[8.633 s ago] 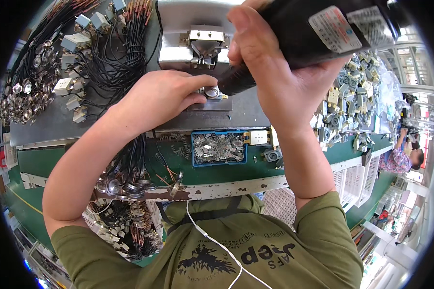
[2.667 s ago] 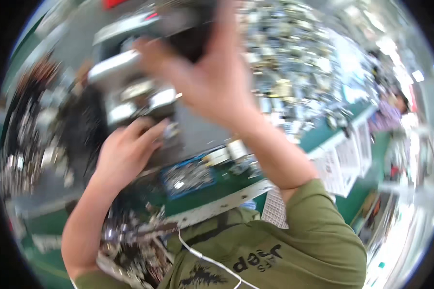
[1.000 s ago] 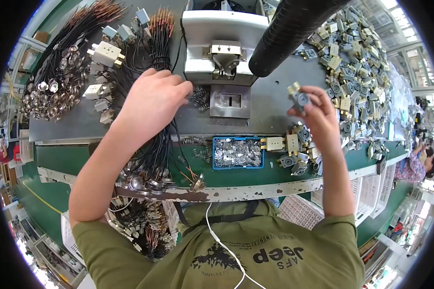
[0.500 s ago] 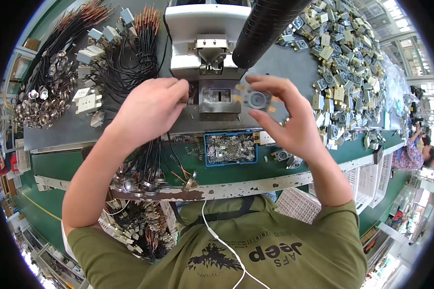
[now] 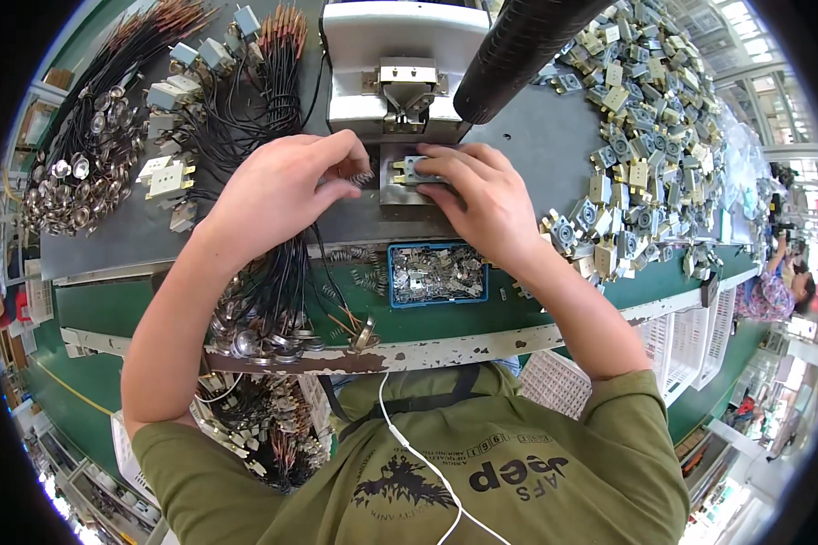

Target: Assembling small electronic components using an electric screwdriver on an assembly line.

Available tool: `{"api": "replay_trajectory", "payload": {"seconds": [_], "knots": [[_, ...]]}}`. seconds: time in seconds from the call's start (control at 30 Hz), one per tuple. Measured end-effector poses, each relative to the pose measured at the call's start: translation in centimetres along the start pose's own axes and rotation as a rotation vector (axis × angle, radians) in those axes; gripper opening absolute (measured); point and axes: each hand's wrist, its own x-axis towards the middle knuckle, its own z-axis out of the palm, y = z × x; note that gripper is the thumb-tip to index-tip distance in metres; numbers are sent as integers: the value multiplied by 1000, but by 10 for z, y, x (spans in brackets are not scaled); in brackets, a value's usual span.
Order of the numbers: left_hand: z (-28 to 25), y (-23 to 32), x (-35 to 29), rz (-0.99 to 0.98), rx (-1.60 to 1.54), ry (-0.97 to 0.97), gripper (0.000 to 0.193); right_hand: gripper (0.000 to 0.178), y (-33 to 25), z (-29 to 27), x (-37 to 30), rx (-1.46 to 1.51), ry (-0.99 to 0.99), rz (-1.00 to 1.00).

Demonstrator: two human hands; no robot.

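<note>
Presently the two hands work close together yet apart, over a metal block (image 5: 402,197) in front of a white-fronted machine (image 5: 409,36). The person's right hand (image 5: 482,195) is clamped on a grey part (image 5: 411,173) lying on that block; the fingers cover its right end, so only its left side and brass-coloured tabs show. Whether it sits fully in the block's recess cannot be told, since part and hand hide the opening.

The left hand (image 5: 291,186) is just left of the block, thumb and index finger parted, with a coiled spring (image 5: 362,177) showing at their tips. Its other fingers are tucked out of sight, and whether the spring is pinched or merely touched is unclear.

The upper edge cuts off the machine and a thick black tube (image 5: 509,68), whose near end stands beside the machine's right side. A blue tray (image 5: 438,304) holds small metal pieces too jumbled to separate. The left forearm partly hides the black wires (image 5: 282,282). Far right, another person (image 5: 777,295) appears small and warped by the lens.
</note>
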Motion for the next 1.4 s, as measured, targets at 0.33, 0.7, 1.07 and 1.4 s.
{"api": "replay_trajectory", "payload": {"seconds": [0.33, 0.7, 1.07, 1.4], "knots": [[0, 6, -2, 88, -48, 100, 19, 34, -11, 0, 2, -52, 32, -4], [-4, 22, -1, -56, -426, 93, 25, 30, -30, -7, 18, 734, -26, 262], [-5, 20, -1, 39, -385, 210, 19, 33, -36, -7, 19, 1063, -75, 486], [-5, 18, -4, 49, -385, 230, 17, 21, -40, -14, 26, 789, -159, 538]]}}
